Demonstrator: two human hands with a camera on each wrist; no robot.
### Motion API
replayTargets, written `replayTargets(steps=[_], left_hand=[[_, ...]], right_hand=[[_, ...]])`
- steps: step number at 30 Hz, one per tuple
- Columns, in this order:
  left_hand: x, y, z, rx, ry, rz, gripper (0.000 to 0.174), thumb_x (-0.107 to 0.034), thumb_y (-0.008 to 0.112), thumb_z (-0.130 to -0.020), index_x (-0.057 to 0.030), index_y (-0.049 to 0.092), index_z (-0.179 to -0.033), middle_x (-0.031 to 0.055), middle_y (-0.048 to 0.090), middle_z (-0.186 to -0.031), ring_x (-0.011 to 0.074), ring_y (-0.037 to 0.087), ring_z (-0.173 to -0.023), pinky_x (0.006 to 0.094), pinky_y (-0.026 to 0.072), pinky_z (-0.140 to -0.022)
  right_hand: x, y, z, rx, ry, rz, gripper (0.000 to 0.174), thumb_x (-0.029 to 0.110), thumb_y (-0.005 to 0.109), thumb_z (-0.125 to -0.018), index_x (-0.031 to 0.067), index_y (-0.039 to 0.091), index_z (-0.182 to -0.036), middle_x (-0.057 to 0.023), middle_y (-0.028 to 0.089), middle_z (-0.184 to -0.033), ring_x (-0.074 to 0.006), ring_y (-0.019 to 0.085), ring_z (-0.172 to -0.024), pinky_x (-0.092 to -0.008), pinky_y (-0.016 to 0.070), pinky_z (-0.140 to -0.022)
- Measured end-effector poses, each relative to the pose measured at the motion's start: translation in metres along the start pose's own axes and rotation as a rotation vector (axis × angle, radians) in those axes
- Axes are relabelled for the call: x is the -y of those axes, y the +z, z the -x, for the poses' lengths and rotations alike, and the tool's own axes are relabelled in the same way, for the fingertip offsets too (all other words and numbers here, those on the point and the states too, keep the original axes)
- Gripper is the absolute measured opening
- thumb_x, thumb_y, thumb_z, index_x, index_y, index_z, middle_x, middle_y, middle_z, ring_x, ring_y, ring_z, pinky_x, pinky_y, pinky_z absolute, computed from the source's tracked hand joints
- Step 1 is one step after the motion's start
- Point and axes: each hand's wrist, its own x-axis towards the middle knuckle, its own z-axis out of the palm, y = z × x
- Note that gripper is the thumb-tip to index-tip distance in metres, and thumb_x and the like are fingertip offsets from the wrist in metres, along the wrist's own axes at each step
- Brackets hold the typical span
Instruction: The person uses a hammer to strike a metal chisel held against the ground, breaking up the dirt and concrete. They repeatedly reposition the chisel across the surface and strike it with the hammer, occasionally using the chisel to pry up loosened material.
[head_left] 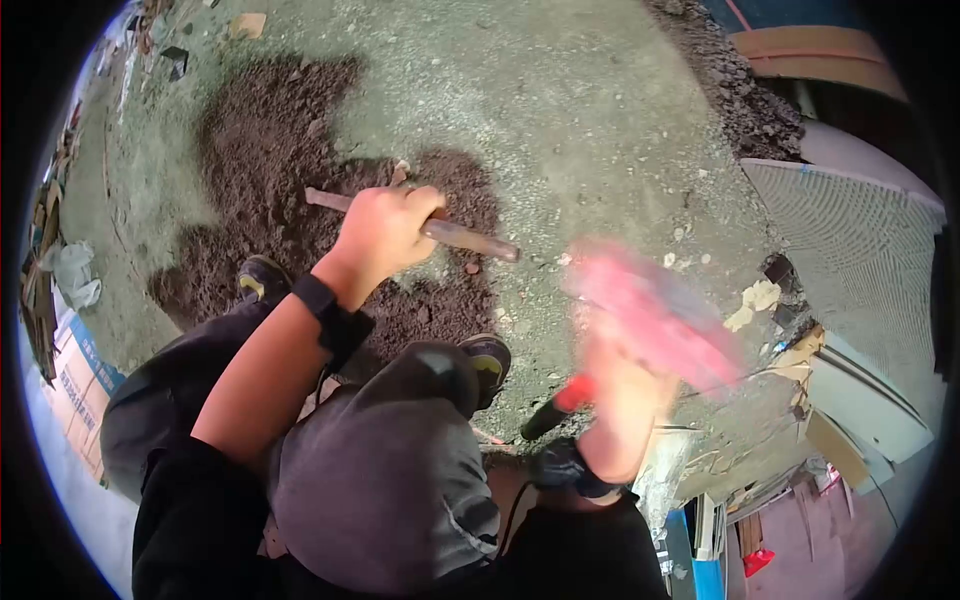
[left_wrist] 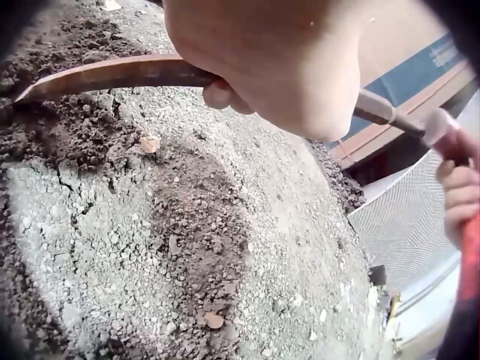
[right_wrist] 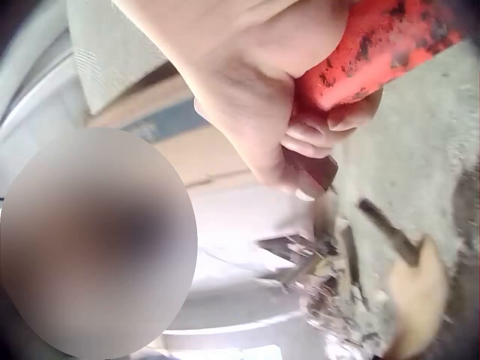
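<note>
Two hands, two tools. My left hand point(head_left: 385, 235) is wrapped around the middle of a rusty chisel point(head_left: 470, 240), fingers and thumb curled tight on the shaft. My right hand point(head_left: 625, 400) is closed around the red-and-black handle of a hammer point(head_left: 570, 397). The hammer's head shows in the head view only as a pink blur above the fist.

Long axis of the chisel: low, nearly flat to the gravelly ground point(head_left: 580, 120). It runs from the flattened tip, which lies at the edge of the patch of dark soil point(head_left: 270, 140) on my left, to the round blunt end, which sticks out of my fist toward my right. That blunt end is the part nearest the hammer. The blur lies just to its right, with a sliver of ground showing between them.

The left wrist view reads the same line: tip at the soil, fist in the middle, blunt end pointing at the right hand's fingers point(left_wrist: 457, 195). My right shoe point(head_left: 487, 355) stands at the near rim of the soil.
</note>
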Motion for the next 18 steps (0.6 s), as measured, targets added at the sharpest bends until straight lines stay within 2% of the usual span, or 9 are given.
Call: replayTargets(steps=[2, 3, 4, 9, 11, 14, 16, 17, 18], left_hand=[[0.002, -0.002, -0.002, 0.014, 0.023, -0.010, 0.021, -0.010, 0.064, -0.059, -0.0090, 0.056, -0.078, 0.0087, 0.059, -0.062, 0.0283, 0.059, -0.056, 0.0378, 0.0477, -0.052], [0.003, -0.003, -0.001, 0.014, 0.031, -0.039, 0.020, -0.010, 0.064, -0.060, -0.0092, 0.057, -0.079, 0.0085, 0.059, -0.063, 0.0280, 0.059, -0.056, 0.0379, 0.0478, -0.053], [0.005, -0.003, -0.001, 0.001, 0.036, -0.052, 0.020, -0.010, 0.064, -0.060, -0.0092, 0.057, -0.079, 0.0085, 0.059, -0.063, 0.0280, 0.059, -0.056, 0.0379, 0.0478, -0.053], [0.004, 0.003, 0.008, 0.070, 0.025, -0.030, 0.024, -0.010, 0.064, -0.060, -0.0082, 0.057, -0.083, 0.0104, 0.060, -0.066, 0.0282, 0.060, -0.059, 0.0382, 0.0481, -0.053], [0.008, 0.001, 0.004, 0.030, 0.039, -0.026, 0.022, -0.009, 0.063, -0.061, -0.0083, 0.058, -0.082, 0.0100, 0.059, -0.063, 0.0291, 0.059, -0.056, 0.0384, 0.0476, -0.052], [0.001, -0.003, 0.001, -0.010, 0.075, -0.018, 0.016, -0.008, 0.062, -0.062, -0.0082, 0.057, -0.077, 0.0096, 0.057, -0.058, 0.0303, 0.058, -0.053, 0.0377, 0.0469, -0.049], [0.004, -0.004, -0.001, -0.059, 0.051, 0.018, 0.014, -0.007, 0.062, -0.062, -0.0081, 0.056, -0.076, 0.0093, 0.057, -0.057, 0.0306, 0.057, -0.052, 0.0374, 0.0464, -0.049], [0.004, -0.004, 0.000, -0.029, 0.019, 0.045, 0.013, -0.006, 0.061, -0.062, -0.0080, 0.056, -0.074, 0.0100, 0.057, -0.058, 0.0308, 0.058, -0.054, 0.0376, 0.0457, -0.049], [0.002, -0.007, 0.004, -0.017, 0.015, 0.040, 0.013, -0.006, 0.061, -0.062, -0.0080, 0.056, -0.074, 0.0100, 0.057, -0.058, 0.0308, 0.058, -0.054, 0.0376, 0.0457, -0.049]], right_hand=[[-0.017, 0.015, -0.002, 0.039, -0.076, 0.046, 0.032, 0.004, 0.069, -0.074, -0.0001, 0.059, -0.105, -0.0061, 0.062, -0.097, -0.0128, 0.058, -0.084, -0.0272, 0.0477, -0.071], [-0.012, 0.009, -0.001, 0.039, 0.107, 0.017, 0.032, 0.005, 0.070, -0.074, -0.0003, 0.059, -0.104, -0.0067, 0.062, -0.098, -0.0129, 0.058, -0.084, -0.0271, 0.0475, -0.073], [-0.007, 0.005, -0.005, 0.034, 0.111, -0.027, 0.033, 0.005, 0.071, -0.073, -0.0006, 0.059, -0.104, -0.0071, 0.062, -0.098, -0.0138, 0.058, -0.085, -0.0276, 0.0474, -0.074], [0.000, -0.037, 0.014, -0.088, 0.049, -0.126, 0.034, 0.008, 0.072, -0.072, -0.0007, 0.058, -0.103, -0.0086, 0.062, -0.097, -0.0166, 0.059, -0.087, -0.0295, 0.0472, -0.078], [-0.018, 0.009, -0.005, 0.008, -0.123, 0.113, 0.032, 0.008, 0.072, -0.073, 0.0002, 0.059, -0.101, -0.0073, 0.062, -0.095, -0.0144, 0.059, -0.084, -0.0289, 0.0476, -0.075], [-0.014, 0.020, -0.009, 0.075, 0.239, -0.111, 0.023, 0.005, 0.070, -0.074, -0.0008, 0.062, -0.096, -0.0051, 0.063, -0.093, -0.0111, 0.059, -0.082, -0.0271, 0.0477, -0.073], [-0.021, 0.010, -0.016, 0.109, -0.055, -0.008, 0.024, 0.005, 0.069, -0.075, -0.0008, 0.062, -0.098, -0.0062, 0.063, -0.095, -0.0120, 0.059, -0.085, -0.0269, 0.0474, -0.075], [-0.027, 0.004, -0.014, 0.066, -0.080, -0.014, 0.026, 0.005, 0.068, -0.076, -0.0006, 0.062, -0.101, -0.0077, 0.064, -0.097, -0.0132, 0.060, -0.088, -0.0270, 0.0472, -0.077], [-0.019, 0.001, -0.011, -0.016, 0.122, -0.094, 0.025, 0.004, 0.068, -0.076, -0.0004, 0.063, -0.100, -0.0086, 0.064, -0.097, -0.0140, 0.059, -0.089, -0.0278, 0.0471, -0.078]])
